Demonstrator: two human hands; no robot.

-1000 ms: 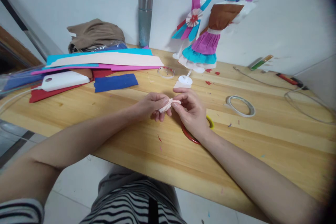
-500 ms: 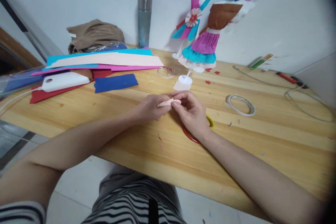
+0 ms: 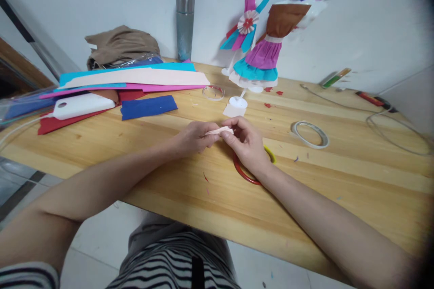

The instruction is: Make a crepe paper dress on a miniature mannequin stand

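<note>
My left hand pinches one end of a small folded strip of pale pink paper above the middle of the wooden table. The other end is between the thumb and fingers of my right hand. Under my right hand lie scissors with red and yellow handles, mostly covered by the hand. Just beyond both hands, a pale pink paper piece lies by the round white base of a doll form in a brown, purple and blue paper dress.
Coloured paper sheets, a white device and a blue strip lie left. A steel bottle and a second dressed form stand behind. Tape rolls, a cable and a red tool are on the right.
The pale pink strip has tilted slightly and looks more tightly folded between my fingers. My right hand has shifted a little, and more of the red scissor handle shows.
</note>
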